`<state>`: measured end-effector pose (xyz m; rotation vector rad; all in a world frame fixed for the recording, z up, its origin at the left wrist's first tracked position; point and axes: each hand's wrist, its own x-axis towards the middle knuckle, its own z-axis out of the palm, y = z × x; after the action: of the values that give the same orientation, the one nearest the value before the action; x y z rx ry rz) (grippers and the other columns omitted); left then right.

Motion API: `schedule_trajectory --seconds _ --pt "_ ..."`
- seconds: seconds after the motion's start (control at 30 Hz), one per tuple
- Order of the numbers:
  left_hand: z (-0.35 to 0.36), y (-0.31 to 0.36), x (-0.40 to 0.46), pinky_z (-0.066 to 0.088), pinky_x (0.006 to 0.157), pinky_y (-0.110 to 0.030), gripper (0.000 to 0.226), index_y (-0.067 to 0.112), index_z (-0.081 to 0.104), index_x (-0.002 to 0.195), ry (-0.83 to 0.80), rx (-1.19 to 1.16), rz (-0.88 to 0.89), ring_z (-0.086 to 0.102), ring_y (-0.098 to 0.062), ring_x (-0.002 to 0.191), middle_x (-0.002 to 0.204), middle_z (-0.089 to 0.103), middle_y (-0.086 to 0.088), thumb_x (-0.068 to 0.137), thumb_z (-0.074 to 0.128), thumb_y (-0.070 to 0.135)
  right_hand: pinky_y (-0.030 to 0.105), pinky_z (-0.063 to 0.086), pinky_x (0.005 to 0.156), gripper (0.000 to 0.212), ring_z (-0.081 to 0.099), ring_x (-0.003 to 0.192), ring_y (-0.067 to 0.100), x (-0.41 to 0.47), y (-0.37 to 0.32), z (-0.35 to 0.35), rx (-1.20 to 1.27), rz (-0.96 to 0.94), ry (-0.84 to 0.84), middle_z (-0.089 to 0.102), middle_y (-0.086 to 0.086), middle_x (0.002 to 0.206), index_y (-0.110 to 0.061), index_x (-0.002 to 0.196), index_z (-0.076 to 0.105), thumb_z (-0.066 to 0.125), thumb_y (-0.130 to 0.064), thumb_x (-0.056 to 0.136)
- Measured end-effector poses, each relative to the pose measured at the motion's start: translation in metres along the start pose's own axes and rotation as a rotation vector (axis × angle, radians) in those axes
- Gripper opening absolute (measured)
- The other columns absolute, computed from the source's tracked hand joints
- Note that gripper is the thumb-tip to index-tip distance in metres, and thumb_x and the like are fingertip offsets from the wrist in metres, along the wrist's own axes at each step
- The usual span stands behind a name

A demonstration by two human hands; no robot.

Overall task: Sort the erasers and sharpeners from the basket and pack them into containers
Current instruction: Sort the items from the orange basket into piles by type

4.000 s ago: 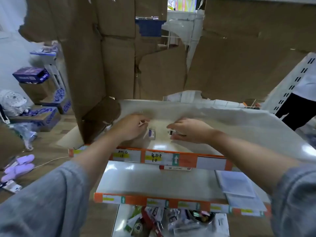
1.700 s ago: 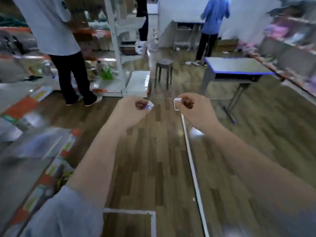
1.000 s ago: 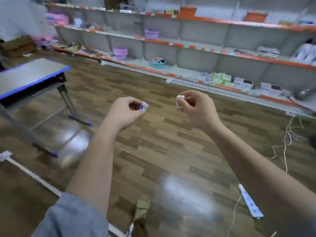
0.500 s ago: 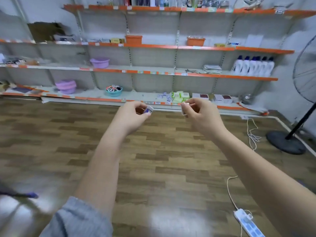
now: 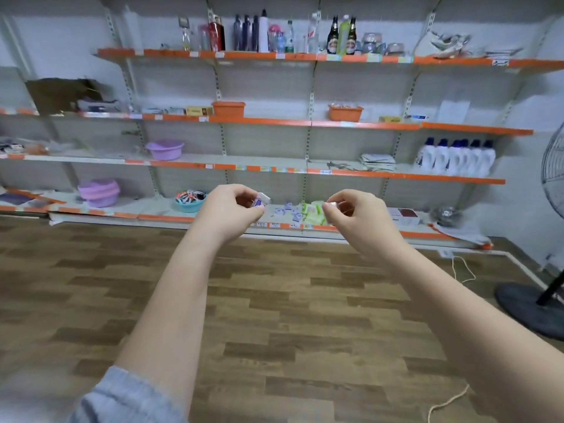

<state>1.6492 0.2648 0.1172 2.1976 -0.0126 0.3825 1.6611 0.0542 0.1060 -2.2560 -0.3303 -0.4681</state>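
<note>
Both arms are stretched out at chest height, apart from each other with a clear gap between them. The left hand (image 5: 230,209) has its fingers curled in, pinching a small white eraser with a purple label (image 5: 260,200) between thumb and fingertips; the eraser pokes out on the inner side of the fist. The right hand (image 5: 355,213) is curled the same way, pinching a small pale eraser (image 5: 331,205) at its fingertips; only one end of it shows. A grey sleeve (image 5: 122,398) is pushed up the left forearm.

Behind the hands runs a wall of shelving with orange edge strips (image 5: 360,175). On the bottom shelf, just past the left hand toward the left end, sits a teal basket (image 5: 189,202) filled with small mixed items, too blurred to tell apart. Farther left on that shelf are stacked purple basins (image 5: 98,192). Between the 2 hands, near the front edge of the bottom shelf, lie small white-and-purple packets (image 5: 287,210) and a pale green pack (image 5: 314,212).

One shelf up there is a single purple basin (image 5: 165,149) and, toward the right end, a row of white bottles with blue caps (image 5: 454,157). 2 orange trays (image 5: 228,108) stand on the next shelf, and assorted bottles (image 5: 338,35) line the top one. A standing fan (image 5: 549,270) is at the right edge, on the wood-pattern floor (image 5: 290,315).
</note>
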Motion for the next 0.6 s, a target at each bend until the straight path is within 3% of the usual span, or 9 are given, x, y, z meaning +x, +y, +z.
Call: schedule_trajectory --seconds 0.23,0.37,0.5,0.6 --pt "0.091 0.020 0.137 0.041 0.052 -0.020 0.009 0.022 0.065 0.090 0.072 -0.052 -0.013 0.063 -0.008 0.073 0.077 0.068 0.007 0.083 0.066 0.018 0.025 0.046 0.066 0.015 0.062 0.074 0.016 0.147 0.103 -0.026 -0.031 -0.027 -0.035 0.065 -0.005 0.069 -0.015 0.084 0.067 0.055 -0.021 0.090" --pt "0.137 0.040 0.221 0.041 0.053 -0.021 0.009 0.024 0.064 0.086 0.103 -0.036 -0.021 0.064 -0.011 0.077 0.079 0.067 0.006 0.082 0.068 0.017 0.019 0.042 0.051 0.016 0.059 0.067 0.016 0.236 0.154 -0.046 -0.079 -0.044 -0.057 0.062 -0.007 0.070 -0.016 0.091 0.068 0.053 -0.023 0.091" --pt "0.175 0.048 0.289 0.039 0.054 -0.019 0.018 0.032 0.062 0.075 0.088 0.070 0.045 0.061 -0.010 0.075 0.078 0.066 0.009 0.081 0.069 0.016 0.027 0.047 0.062 0.015 0.064 0.075 0.022 0.305 0.199 -0.052 -0.130 -0.086 -0.101 0.063 -0.004 0.072 -0.016 0.097 0.068 0.055 -0.021 0.090" --pt "0.205 0.046 0.334 0.045 0.068 -0.019 0.014 0.029 0.064 0.081 0.021 0.100 0.125 0.062 -0.007 0.080 0.082 0.066 0.010 0.080 0.070 0.016 0.033 0.050 0.071 0.013 0.063 0.076 0.021 0.347 0.239 -0.051 -0.177 -0.176 -0.166 0.065 0.000 0.077 -0.018 0.097 0.066 0.056 -0.024 0.091"
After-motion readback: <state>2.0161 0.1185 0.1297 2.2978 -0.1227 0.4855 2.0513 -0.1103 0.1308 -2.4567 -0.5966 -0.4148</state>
